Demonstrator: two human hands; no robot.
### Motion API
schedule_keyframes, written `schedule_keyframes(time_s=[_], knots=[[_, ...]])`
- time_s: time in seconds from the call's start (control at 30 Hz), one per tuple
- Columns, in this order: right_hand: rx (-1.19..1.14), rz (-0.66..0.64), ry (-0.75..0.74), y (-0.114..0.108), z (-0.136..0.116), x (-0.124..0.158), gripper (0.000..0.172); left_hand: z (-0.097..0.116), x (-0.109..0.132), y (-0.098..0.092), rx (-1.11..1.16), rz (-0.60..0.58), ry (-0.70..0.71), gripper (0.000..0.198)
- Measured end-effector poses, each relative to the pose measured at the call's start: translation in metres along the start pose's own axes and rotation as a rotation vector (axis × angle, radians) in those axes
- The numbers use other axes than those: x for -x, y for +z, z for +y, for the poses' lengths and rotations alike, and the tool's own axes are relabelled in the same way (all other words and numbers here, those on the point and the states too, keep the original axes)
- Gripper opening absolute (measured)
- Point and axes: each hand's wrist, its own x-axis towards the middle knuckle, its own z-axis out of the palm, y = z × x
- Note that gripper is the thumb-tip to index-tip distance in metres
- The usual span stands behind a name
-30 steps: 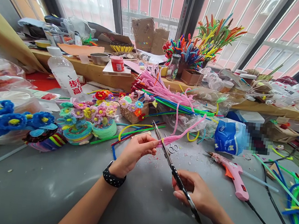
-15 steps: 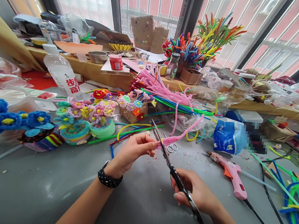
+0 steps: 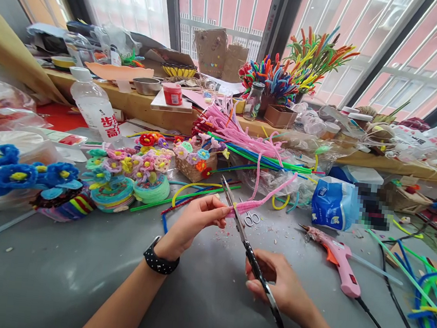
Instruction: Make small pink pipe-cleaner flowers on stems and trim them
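Right hand [image 3: 282, 286] is wrapped around the handles of the black scissors [image 3: 250, 252], blades laid across the pink pipe cleaner [image 3: 263, 198], which the left hand [image 3: 193, 223] pinches by its near end above the grey table [image 3: 56, 277]. No severed length shows, so the cut reads as in progress, not finished. Beyond lie pink trimmings [image 3: 221, 232], small scissors [image 3: 251, 217] and finished flower pieces [image 3: 132, 176].

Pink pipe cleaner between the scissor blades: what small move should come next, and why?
Probably close the scissors to snip. The left hand pinches the pink pipe cleaner by its end, the right hand holds the handles, and the blades cross the stem just beside the left fingertips. Pink trimmings already dot the grey table.
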Motion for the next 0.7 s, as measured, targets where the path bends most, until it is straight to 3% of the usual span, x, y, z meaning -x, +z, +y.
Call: schedule_keyframes(time_s=[0.4, 0.5, 0.7], knots=[[0.132, 0.180, 0.017, 0.019, -0.010, -0.008, 0.023, -0.014, -0.005, 0.011, -0.036, 0.259, 0.210, 0.019], [0.067, 0.145, 0.012, 0.020, -0.010, -0.008, 0.026, -0.014, -0.006, 0.009, -0.005, 0.278, 0.216, 0.019], [-0.131, -0.072, -0.032, 0.012, -0.007, -0.009, 0.044, -0.008, -0.006, 0.002, -0.040, 0.228, 0.200, 0.017]])
